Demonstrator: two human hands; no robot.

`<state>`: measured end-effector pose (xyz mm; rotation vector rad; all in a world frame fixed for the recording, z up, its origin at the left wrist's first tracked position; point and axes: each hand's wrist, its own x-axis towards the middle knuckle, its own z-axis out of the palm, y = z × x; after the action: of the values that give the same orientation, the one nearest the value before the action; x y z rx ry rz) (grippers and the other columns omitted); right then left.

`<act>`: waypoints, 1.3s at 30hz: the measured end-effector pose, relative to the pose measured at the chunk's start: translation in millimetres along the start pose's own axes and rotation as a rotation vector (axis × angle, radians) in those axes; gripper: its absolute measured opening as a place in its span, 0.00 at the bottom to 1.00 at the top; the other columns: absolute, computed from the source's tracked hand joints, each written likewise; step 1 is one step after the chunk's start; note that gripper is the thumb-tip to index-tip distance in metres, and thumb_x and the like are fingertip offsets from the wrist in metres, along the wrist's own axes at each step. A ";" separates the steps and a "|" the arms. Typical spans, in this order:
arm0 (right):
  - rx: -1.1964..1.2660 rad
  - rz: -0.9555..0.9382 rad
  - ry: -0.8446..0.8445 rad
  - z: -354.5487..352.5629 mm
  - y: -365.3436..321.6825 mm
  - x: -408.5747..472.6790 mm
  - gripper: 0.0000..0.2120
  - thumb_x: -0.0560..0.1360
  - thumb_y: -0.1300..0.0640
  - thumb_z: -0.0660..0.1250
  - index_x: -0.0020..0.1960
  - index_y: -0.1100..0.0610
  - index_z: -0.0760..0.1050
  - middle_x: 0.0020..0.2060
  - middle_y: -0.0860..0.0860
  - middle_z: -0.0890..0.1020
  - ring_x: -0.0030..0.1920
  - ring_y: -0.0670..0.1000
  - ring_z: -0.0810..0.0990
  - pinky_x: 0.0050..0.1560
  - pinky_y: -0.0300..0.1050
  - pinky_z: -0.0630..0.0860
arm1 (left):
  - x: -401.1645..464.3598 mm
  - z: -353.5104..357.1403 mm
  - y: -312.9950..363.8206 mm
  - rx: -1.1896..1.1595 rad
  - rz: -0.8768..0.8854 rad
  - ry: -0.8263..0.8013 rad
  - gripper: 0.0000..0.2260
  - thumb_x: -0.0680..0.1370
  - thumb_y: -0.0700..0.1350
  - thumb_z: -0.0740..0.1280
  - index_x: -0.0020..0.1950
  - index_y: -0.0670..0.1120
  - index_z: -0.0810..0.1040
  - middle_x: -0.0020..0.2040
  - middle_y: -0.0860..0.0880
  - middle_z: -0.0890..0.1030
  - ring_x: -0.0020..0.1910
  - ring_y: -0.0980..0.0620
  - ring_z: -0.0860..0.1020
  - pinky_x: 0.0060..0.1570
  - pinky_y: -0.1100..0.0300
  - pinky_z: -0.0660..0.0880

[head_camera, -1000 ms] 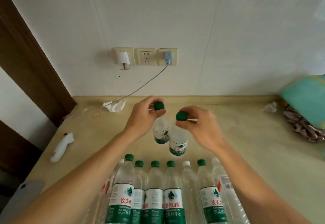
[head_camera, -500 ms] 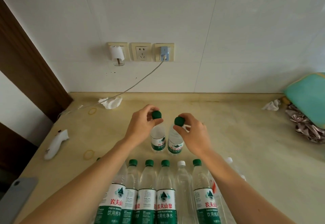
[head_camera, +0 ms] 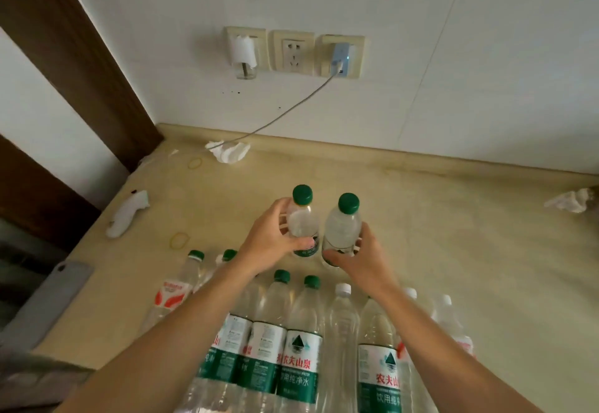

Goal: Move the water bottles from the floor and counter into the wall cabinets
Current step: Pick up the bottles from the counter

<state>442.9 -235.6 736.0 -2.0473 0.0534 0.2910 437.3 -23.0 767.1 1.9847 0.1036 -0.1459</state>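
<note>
In the head view, the left hand [head_camera: 271, 240] has its fingers and thumb curled round the body of the left small bottle [head_camera: 303, 222], a clear one with a green cap and a green label at its base. The right hand [head_camera: 359, 258] wraps in the same way round the lower body of the right small bottle [head_camera: 343, 228], thumb across the front near the label. The two bottles stand upright just beside each other, nearly touching, out on the beige desk [head_camera: 453, 250]; whether their bases rest on the surface or hang just above it cannot be told.

Nearer the camera, a row of larger bottles [head_camera: 301, 348] with green and white caps stands along the near edge of the desk, both forearms reaching over them.

On the desk to the left lie a small white object [head_camera: 127, 218] and two rubber bands [head_camera: 179, 240], with a crumpled tissue [head_camera: 229, 152] by the back wall. A second tissue [head_camera: 571, 200] lies at the far right. On the wall, a charger [head_camera: 340, 59] sits plugged into the right socket, its cable [head_camera: 282, 114] running down to the desk.
</note>
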 end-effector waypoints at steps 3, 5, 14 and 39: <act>0.003 0.011 -0.011 5.8 11.2 9.8 0.34 0.66 0.49 0.81 0.65 0.45 0.67 0.54 0.42 0.79 0.57 0.49 0.80 0.56 0.51 0.79 | -4.6 11.6 -8.7 -0.021 -0.046 0.032 0.33 0.68 0.48 0.82 0.68 0.54 0.71 0.62 0.56 0.79 0.62 0.55 0.78 0.65 0.52 0.75; 0.013 0.006 -0.003 9.7 15.2 13.7 0.34 0.65 0.51 0.82 0.62 0.42 0.64 0.50 0.37 0.78 0.54 0.48 0.80 0.52 0.47 0.79 | -5.8 17.4 -11.8 -0.029 -0.074 0.052 0.33 0.68 0.48 0.81 0.69 0.53 0.70 0.63 0.55 0.79 0.62 0.54 0.78 0.65 0.51 0.75; 0.099 -0.028 0.066 12.4 20.4 8.6 0.33 0.64 0.55 0.83 0.61 0.43 0.69 0.52 0.38 0.81 0.53 0.40 0.79 0.49 0.40 0.78 | -1.7 23.9 -15.6 0.011 -0.099 0.073 0.30 0.69 0.48 0.81 0.64 0.52 0.68 0.58 0.53 0.79 0.57 0.53 0.80 0.48 0.64 0.75; 0.395 -0.551 0.569 -185.0 -222.4 -175.4 0.26 0.59 0.49 0.83 0.54 0.43 0.77 0.50 0.43 0.86 0.52 0.45 0.85 0.51 0.46 0.81 | -92.8 -43.0 300.7 -0.291 0.685 0.188 0.31 0.60 0.61 0.78 0.60 0.59 0.74 0.55 0.60 0.81 0.52 0.60 0.82 0.47 0.62 0.79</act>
<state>342.5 -306.5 1051.2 -1.6134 -0.0977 -0.6031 389.9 -106.3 1069.9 1.6391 -0.4121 0.4734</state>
